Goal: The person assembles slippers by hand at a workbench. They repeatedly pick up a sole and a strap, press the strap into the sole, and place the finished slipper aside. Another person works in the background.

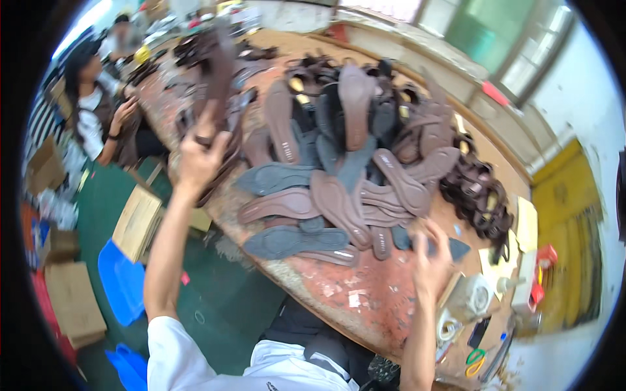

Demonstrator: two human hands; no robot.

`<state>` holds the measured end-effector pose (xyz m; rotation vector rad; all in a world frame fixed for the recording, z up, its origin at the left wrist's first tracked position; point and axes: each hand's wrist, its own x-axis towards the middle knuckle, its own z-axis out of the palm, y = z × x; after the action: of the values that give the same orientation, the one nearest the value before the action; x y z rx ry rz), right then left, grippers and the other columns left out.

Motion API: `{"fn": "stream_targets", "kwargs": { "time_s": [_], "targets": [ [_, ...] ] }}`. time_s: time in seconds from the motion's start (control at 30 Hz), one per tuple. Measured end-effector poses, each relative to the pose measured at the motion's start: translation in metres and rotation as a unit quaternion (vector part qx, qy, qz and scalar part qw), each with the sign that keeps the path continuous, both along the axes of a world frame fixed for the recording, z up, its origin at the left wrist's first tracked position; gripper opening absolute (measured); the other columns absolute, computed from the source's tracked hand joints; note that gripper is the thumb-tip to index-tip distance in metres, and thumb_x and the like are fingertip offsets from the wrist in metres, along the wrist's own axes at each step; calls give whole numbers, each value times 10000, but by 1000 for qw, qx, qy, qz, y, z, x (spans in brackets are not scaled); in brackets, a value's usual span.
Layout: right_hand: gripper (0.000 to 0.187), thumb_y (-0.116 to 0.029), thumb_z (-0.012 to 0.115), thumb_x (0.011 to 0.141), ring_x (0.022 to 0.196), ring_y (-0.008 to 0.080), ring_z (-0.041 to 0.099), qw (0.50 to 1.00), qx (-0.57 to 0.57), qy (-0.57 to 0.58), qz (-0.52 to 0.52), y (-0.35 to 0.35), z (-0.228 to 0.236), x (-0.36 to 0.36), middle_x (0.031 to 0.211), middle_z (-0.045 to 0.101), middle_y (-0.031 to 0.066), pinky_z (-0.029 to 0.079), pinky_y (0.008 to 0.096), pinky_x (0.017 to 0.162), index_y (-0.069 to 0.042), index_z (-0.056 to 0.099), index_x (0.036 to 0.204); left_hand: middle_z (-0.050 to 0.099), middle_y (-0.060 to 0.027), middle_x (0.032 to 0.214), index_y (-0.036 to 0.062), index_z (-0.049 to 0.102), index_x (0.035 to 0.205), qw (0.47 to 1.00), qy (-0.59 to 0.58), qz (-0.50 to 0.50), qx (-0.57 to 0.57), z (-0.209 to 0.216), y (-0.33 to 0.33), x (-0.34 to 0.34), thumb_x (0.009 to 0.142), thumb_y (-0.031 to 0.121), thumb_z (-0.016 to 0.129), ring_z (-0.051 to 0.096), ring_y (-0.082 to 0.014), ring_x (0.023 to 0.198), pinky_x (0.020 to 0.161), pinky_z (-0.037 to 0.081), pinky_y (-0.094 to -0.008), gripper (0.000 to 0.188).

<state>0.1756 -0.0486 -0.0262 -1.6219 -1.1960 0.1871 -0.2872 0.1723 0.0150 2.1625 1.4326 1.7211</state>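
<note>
My left hand (202,156) is raised at the left of the worktable, closed on the heel end of a dark brown shoe insole (220,72), blurred by motion. A row of brown strappy uppers (231,150) lies just beyond that hand. Low over the right side of the insole pile is my right hand (432,260), its fingers loosely bent and apart. Under its fingers lies a dark grey insole (458,250), partly hidden; contact is unclear. The pile mixes brown insoles (339,205) with grey undersides (297,243) facing up.
Dark strappy uppers (479,189) are heaped along the table's right side. Near its right corner are a clear container (471,294), a tape roll (448,329) and scissors (476,362). A person (98,107) sits at the far left. Blue bins (122,280) and cartons stand on the green floor.
</note>
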Motion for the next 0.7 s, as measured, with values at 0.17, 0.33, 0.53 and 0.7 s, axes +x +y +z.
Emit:
{"fn": "stream_targets", "kwargs": {
  "time_s": [0.17,0.33,0.53,0.7],
  "targets": [
    [660,-260,870,856,1437,386,521,957,-64,-281,-36,138,-42,31,1511,598,206,401,534,1213,-26,633,1426,765,-261,1181,-5,721,1351,938,274,56,-205,-61,50,-107,939,148,790,742,-439,1045,924,571,-468,445],
    [619,-351,889,761,1258,377,577,913,-171,-367,-42,142,-26,38,1269,637,192,466,543,1077,-17,678,1238,685,-263,1420,-18,728,1318,934,332,-30,-131,-62,19,-105,995,47,636,612,-452,1339,1121,495,-477,343],
    [578,-405,743,826,1129,377,619,953,-25,-282,-108,121,4,44,1113,655,208,498,486,959,35,706,1199,608,-221,1556,-59,705,1267,947,229,212,-81,-86,-77,-46,1001,14,586,503,-479,1458,1240,391,-552,301],
    [717,-426,685,939,1144,487,678,997,-47,-22,-63,30,45,-3,1256,676,299,553,583,960,49,573,1465,655,-212,1492,-41,719,1273,992,85,-87,-42,-15,-143,175,938,-60,660,604,-388,1400,1188,455,-484,341]
  ]
}}
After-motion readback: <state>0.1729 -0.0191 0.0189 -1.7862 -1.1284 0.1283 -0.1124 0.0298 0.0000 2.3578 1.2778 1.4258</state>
